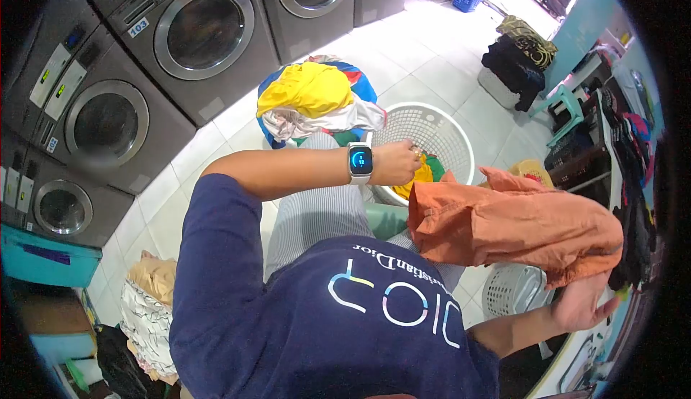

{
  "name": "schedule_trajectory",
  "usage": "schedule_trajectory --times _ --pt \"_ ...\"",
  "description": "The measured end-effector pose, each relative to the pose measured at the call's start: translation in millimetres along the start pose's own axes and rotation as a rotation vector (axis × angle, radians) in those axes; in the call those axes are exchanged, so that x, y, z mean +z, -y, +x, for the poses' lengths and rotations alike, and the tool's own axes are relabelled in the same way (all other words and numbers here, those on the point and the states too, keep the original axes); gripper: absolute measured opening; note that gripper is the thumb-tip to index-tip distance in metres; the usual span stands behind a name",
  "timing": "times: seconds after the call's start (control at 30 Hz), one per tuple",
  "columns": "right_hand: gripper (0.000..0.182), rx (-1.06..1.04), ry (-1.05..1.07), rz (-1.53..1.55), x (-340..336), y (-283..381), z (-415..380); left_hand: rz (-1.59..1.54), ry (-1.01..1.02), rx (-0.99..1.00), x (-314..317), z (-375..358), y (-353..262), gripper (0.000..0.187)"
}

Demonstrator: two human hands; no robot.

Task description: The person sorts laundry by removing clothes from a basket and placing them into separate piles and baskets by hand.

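My left hand, with a white smartwatch at the wrist, is over the white laundry basket. Its fingers are curled, and I cannot make out what is in them. Yellow cloth and green cloth lie in the basket just beside these fingers. An orange garment stretches across the air from near my left hand to my right hand. At the right end the garment bends down over my right hand, covering part of its fingers; the thumb side sticks out.
A pile of clothes with yellow cloth on top sits beyond my knees. Grey front-loading machines line the left. Folded clothes lie at lower left. A second white basket, a teal stool and a cluttered shelf are at right.
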State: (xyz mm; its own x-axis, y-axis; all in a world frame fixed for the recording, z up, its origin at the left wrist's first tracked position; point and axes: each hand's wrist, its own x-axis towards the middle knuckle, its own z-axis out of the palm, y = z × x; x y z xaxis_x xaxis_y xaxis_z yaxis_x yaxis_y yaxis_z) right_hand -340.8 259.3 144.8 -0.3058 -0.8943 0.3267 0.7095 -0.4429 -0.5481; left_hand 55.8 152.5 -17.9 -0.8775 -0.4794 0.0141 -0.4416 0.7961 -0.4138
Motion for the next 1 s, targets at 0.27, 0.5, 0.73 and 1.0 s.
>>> schedule_trajectory --times 0.27,0.5,0.73,1.0 --pt "0.083 -0.007 -0.061 -0.046 -4.8 -0.4 -18.3 0.023 0.005 0.014 -2.1 -0.9 -1.4 0.013" --pt "0.080 0.233 0.428 0.132 -59.5 -4.9 -16.5 0.036 -0.031 -0.043 -12.3 9.4 -4.0 0.036" --pt "0.067 0.382 0.941 0.159 25.9 -80.3 -34.3 -1.149 -0.467 -0.057 -36.2 44.0 -40.1 0.072" --pt "0.061 0.407 0.001 -0.480 -82.6 -130.7 77.1 -1.700 -0.386 -0.191 -23.3 52.8 -6.2 0.039"
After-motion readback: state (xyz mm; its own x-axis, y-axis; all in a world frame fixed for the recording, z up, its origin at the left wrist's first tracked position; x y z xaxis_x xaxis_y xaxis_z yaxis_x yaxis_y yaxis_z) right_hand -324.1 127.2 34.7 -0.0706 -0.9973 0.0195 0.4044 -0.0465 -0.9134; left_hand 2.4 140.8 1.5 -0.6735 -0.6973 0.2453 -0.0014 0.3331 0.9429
